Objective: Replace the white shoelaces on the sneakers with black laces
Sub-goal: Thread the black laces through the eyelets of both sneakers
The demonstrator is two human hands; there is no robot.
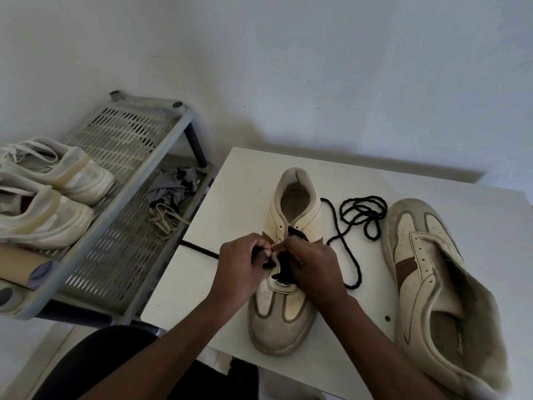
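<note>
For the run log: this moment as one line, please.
phase: lacing; left hand: pinches black lace; right hand: pinches black lace; upright sneaker: partly laced; tipped sneaker: unlaced; lace slack: coiled on table

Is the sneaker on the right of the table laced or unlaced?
Unlaced. The right sneaker lies tipped on its side, its eyelets bare with nothing threaded through them; a black lace lies coiled beside it.

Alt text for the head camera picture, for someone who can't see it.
The left hand and right hand pinch a flat black lace at the eyelets of a cream leather sneaker on a white table. A matching unlaced sneaker lies to its right, a loose black cord coiled between them.
</note>
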